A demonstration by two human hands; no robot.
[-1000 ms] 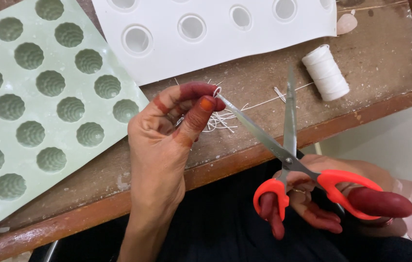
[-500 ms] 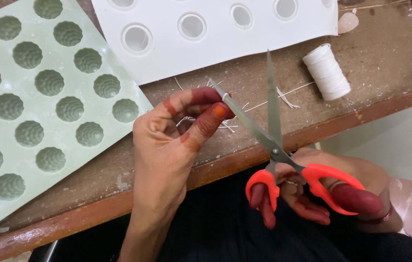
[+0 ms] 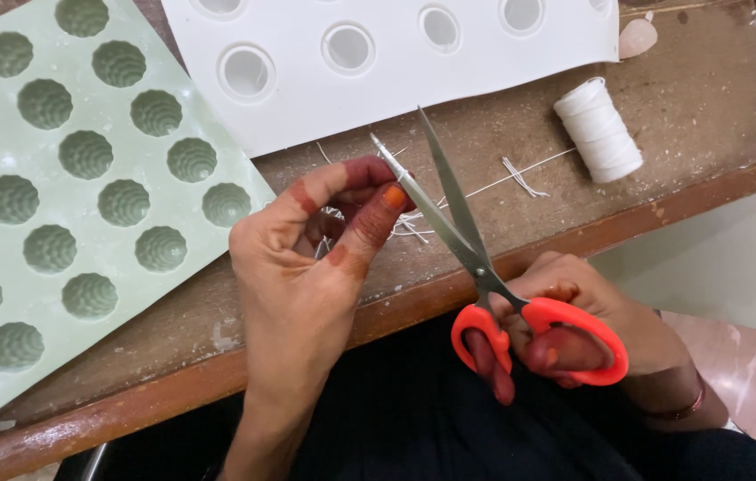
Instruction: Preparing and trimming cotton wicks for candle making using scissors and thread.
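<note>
No packages, labels, signs or screens in view.

scissors [image 3: 476, 258] – shiny metal blades, glossy orange plastic handles; tray [image 3: 698, 116] – rough, worn wood.

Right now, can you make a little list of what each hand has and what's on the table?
left hand: pinches thin white string at the fingers
right hand: holds orange scissors, blades nearly closed at the string
spool: white, lying on the wooden table
cut bits: white, under the hands
moulds: green mould left, white mould top
</note>
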